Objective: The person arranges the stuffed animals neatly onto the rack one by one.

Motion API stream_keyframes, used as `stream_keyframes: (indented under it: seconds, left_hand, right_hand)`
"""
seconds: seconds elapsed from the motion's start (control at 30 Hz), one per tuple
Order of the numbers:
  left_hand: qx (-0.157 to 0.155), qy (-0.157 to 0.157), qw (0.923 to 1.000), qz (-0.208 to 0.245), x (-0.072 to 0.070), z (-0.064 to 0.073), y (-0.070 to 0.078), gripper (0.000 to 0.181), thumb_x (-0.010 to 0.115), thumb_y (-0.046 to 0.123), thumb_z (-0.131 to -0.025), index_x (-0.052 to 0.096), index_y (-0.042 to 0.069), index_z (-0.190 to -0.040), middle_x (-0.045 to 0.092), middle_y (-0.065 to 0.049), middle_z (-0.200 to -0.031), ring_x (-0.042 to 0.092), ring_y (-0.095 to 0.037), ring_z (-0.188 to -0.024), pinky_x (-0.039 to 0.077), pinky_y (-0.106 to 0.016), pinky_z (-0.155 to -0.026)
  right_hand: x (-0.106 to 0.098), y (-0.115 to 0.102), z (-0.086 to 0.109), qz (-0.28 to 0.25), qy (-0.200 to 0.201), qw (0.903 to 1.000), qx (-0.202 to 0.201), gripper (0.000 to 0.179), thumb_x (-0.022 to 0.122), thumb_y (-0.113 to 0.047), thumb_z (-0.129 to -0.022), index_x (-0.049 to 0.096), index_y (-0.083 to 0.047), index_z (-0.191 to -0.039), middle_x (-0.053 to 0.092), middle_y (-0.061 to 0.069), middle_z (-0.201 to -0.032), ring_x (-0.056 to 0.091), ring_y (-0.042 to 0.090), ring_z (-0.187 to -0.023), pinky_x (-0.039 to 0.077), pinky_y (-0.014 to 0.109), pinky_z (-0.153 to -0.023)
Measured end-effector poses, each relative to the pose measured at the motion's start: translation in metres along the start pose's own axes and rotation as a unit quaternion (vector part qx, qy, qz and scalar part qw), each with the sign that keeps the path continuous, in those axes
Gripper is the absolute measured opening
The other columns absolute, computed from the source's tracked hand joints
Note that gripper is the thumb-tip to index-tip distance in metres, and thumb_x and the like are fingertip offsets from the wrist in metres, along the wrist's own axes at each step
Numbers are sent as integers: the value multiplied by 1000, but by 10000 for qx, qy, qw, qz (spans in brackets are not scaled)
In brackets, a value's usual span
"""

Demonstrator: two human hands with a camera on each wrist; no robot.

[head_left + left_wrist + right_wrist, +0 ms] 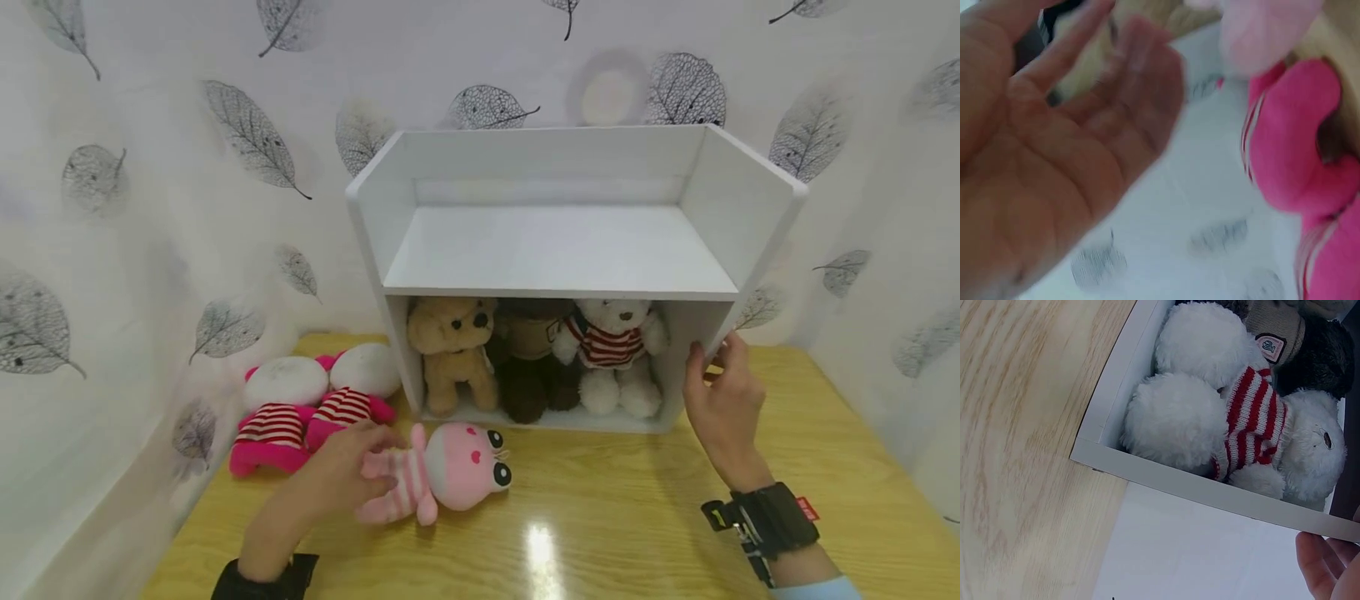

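A pink plush frog [459, 471] in a striped outfit lies on its back on the table, head to the right. My left hand [347, 468] is at its legs, fingers spread and loosely bent; the left wrist view shows the palm bare and the fingers blurred. On the right, my right hand [726, 408] grips the side panel of a white two-tier shelf [555, 250], with the thumb at its front edge and the fingers outside. In its lower tier sit a tan plush dog [453, 350], a brown plush [528, 367] with its head hidden, and a white bear [611, 350] in a striped sweater.
Two magenta-and-white plush toys [288, 408] in striped tops lean together left of the shelf. The wooden table [615, 517] runs up to a wall covering [150, 208] printed with leaves. The shelf's upper tier has raised sides and a back.
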State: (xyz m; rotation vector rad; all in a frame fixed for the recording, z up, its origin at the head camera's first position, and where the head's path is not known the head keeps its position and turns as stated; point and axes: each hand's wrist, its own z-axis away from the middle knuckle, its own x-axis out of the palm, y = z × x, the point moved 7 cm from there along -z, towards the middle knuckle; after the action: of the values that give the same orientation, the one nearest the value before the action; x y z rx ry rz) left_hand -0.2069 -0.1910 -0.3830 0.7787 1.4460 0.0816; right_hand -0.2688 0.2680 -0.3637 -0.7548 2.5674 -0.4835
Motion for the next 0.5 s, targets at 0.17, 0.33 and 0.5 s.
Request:
stream_keyframes:
  seconds: [0.17,0.33,0.5]
  left_hand:
    - [-178,-423,9960,-772,22,-8,-1,52,87,9,-71,71,14,-121,68,-2,-99,55,-16,-89,52,-31,-75]
    - [-999,-713,9842,-1274,30,-14,-4,51,84,14,-70,73,23,-119,66,-6,-104,60,-24,-99,48,-58,-90]
    - [-1165,-956,9826,-1083,34,-18,1,53,86,7,-68,68,21,-115,64,-8,-103,59,-26,-97,48,-54,-88]
  right_hand:
    - [2,2,4,43,-61,10000,7,37,61,-5,-97,56,10,-130,71,35,-102,72,48,-71,30,-7,-73]
    - [1,2,4,67,-46,10000,34,35,60,-5,-97,56,11,-129,71,35,-101,72,48,-71,29,-7,-73]
    - [3,2,3,10,-89,9998,177,34,58,-7,-99,55,10,-129,70,35,-104,72,48,-75,30,-8,-75]
